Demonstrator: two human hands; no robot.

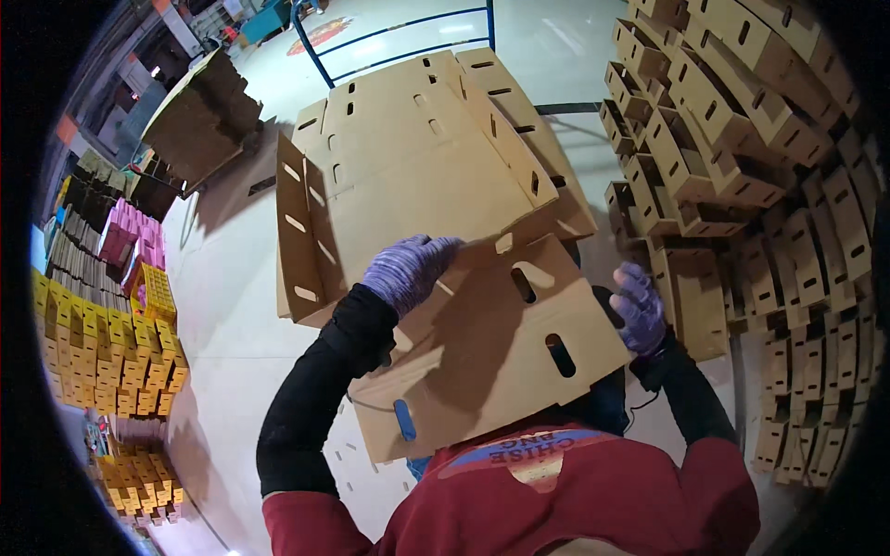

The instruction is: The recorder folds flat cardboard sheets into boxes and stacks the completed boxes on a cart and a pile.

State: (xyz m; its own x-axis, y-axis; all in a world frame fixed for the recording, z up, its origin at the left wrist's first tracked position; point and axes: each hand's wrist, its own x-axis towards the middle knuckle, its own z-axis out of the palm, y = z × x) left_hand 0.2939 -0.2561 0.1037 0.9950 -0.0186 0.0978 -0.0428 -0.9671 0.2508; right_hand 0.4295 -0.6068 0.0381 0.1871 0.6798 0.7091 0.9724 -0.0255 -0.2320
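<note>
Hanging open, the purple-gloved right hand could let the brown slotted cardboard panel slip, the grip of the purple-gloved left hand being unclear.

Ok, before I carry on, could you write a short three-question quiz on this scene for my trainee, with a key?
1. True or false: the left hand and the right hand both wear mottled purple fabric gloves.

2. On which side of the picture do the yellow slotted boxes stand in stacks?
A) left
B) right
C) top

3. Fill in the blank: beyond the brown slotted cardboard tray, a tubular rail stands up, coloured ____.

Key: 1 true; 2 A; 3 blue.
</note>
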